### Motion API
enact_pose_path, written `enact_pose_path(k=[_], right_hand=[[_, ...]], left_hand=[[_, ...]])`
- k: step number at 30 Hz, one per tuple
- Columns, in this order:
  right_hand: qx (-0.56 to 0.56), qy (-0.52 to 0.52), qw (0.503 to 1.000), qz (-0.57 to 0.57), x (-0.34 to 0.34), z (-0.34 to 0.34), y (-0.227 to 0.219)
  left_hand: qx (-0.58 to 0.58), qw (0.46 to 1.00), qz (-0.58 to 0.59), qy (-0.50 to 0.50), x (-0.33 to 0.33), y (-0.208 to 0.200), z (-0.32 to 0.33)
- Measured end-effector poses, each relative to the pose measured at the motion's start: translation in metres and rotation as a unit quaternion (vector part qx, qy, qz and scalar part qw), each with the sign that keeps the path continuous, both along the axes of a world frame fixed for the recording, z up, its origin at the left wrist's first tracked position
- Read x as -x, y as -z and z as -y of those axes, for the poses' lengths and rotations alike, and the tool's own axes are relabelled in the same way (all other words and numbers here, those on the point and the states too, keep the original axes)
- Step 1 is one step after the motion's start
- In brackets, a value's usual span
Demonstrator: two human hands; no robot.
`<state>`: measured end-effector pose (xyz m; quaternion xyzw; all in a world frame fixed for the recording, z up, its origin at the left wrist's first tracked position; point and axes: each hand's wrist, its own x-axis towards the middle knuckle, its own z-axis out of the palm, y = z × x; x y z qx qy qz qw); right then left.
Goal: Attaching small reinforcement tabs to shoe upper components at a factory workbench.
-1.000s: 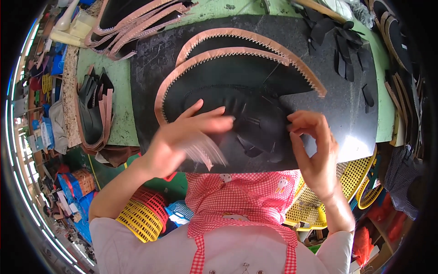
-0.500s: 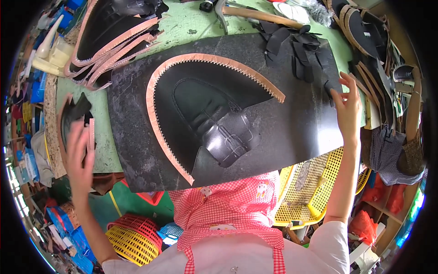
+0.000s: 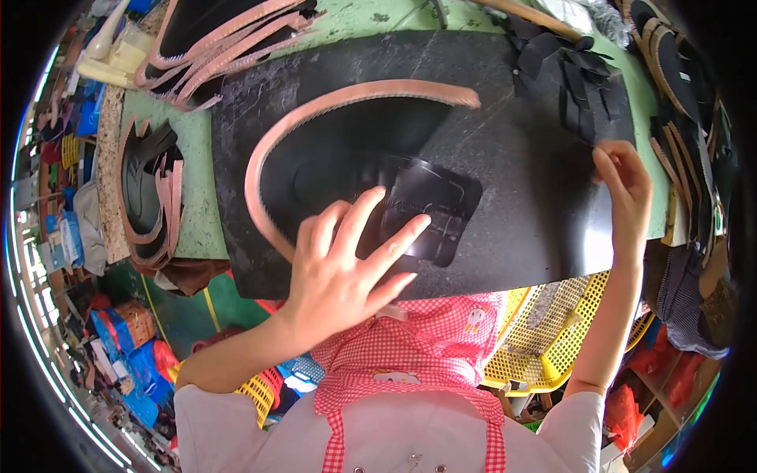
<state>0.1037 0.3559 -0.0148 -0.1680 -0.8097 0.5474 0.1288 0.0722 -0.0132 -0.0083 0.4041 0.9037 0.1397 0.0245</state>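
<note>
A black shoe upper (image 3: 347,142) with a pinkish, zigzag-stitched border lies on the dark work board (image 3: 536,229). Over its near side is my left hand (image 3: 339,260), fingers spread, two fingertips at the shiny black patch (image 3: 445,209). Whether those fingertips press or hover I cannot tell. At the board's right side my right hand (image 3: 627,189) has its thumb and fingers drawn together, just below a pile of small black strap-like pieces (image 3: 579,98). Whatever sits in that pinch is hidden.
More pink-edged uppers (image 3: 236,47) are stacked at the far left, and another folded upper (image 3: 150,197) lies on the green table (image 3: 197,181). A wooden handle (image 3: 536,17) lies at the back. Below the board's right side is a yellow basket (image 3: 583,315). Further uppers (image 3: 670,55) stand at the right.
My left hand has come from the folded upper at the left to the shoe upper on the board. The right fingers have closed together near the small black pieces. The whole view has shifted.
</note>
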Motion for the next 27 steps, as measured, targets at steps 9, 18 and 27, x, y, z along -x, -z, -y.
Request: enact_pose_path(k=[9,18,27], right_hand=[[0.289,-0.161,0.925,0.187,-0.011,0.088,-0.026],[-0.207,-0.214,0.954,-0.027,0.005,0.100,0.000],[-0.205,-0.222,0.953,-0.015,0.004,0.100,0.007]], left_hand=[[-0.195,0.944,0.265,-0.033,0.040,-0.034,-0.022],[-0.193,0.839,0.489,-0.142,0.054,-0.016,-0.041],[-0.131,0.851,0.487,-0.149,0.060,-0.011,-0.050]])
